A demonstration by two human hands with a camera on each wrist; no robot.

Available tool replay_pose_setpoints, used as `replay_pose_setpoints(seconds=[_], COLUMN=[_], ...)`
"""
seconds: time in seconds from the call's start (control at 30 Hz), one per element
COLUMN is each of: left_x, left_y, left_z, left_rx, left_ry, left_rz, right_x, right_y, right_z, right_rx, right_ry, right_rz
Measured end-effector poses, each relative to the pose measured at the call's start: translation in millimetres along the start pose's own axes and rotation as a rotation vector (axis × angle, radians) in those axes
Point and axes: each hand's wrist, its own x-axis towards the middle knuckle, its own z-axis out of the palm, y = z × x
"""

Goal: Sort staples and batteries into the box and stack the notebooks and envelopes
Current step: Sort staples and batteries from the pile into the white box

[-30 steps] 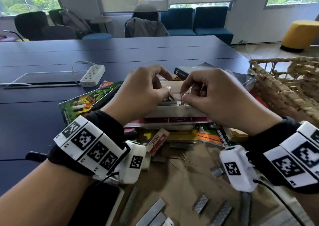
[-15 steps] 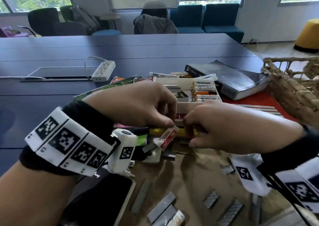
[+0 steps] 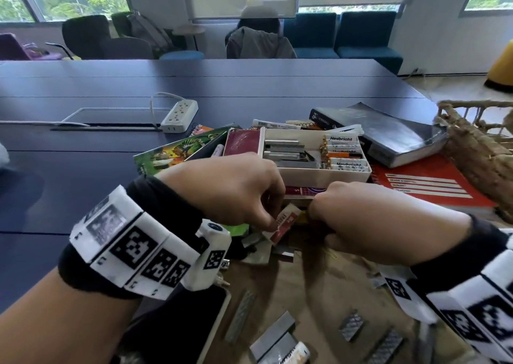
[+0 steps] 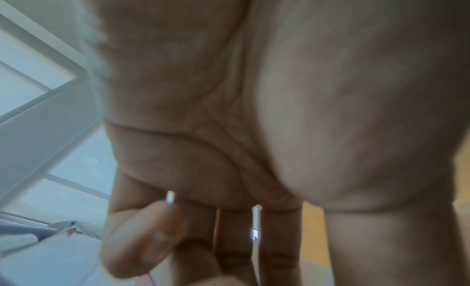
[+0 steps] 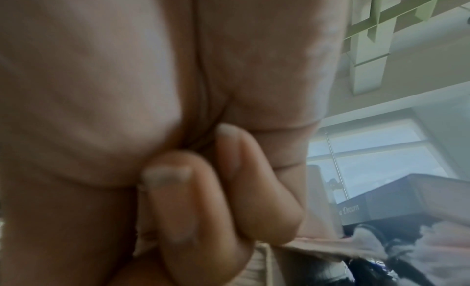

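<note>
A white box [image 3: 313, 179] sits on a pile of notebooks and holds staple strips [image 3: 288, 152] on its left and batteries [image 3: 347, 155] on its right. Just in front of it my left hand [image 3: 273, 222] curls downward, fingertips at a small red and white carton [image 3: 286, 223]. My right hand [image 3: 316, 211] is balled beside it, knuckles toward the box; what its thumb and forefinger hold is hidden. In the right wrist view two fingers [image 5: 203, 200] fold into the palm. More staple strips [image 3: 273, 333] and a battery [image 3: 295, 355] lie on a brown envelope [image 3: 319, 294].
A woven basket [image 3: 477, 152] stands at the right edge. A thick dark book [image 3: 388, 133] and a red notebook [image 3: 433, 186] lie right of the box, a green notebook [image 3: 177, 152] to its left. A power strip [image 3: 180, 115] lies farther back, and a black tablet [image 3: 180, 322] is under my left wrist.
Both hands have come back from over the white box and dropped to the clutter in front of it. The box's contents are now uncovered.
</note>
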Motion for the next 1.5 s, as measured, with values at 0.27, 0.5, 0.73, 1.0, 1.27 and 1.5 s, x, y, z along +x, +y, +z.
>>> replay_pose_setpoints(seconds=[0.27, 0.5, 0.73, 1.0, 1.27, 1.5], left_x=[5, 12, 16, 30, 30, 23], left_y=[6, 20, 32, 42, 32, 22], left_z=[5, 9, 12, 26, 10, -11], left_rx=[-0.003, 0.125, 0.264, 0.386, 0.073, -0.327], left_ry=[0.021, -0.043, -0.136, -0.240, -0.195, -0.034], left_rz=[0.082, 0.183, 0.189, 0.151, 0.225, 0.273], right_x=[-5, -9, -16, -16, -16, -17], right_y=[3, 12, 24, 29, 38, 47], right_z=[-3, -9, -15, -14, -19, -26], right_rx=[0.075, 0.187, 0.265, 0.280, 0.344, 0.392], right_ry=[0.034, 0.137, 0.216, 0.234, 0.312, 0.549], right_rz=[-0.007, 0.050, 0.078, 0.087, 0.102, 0.124])
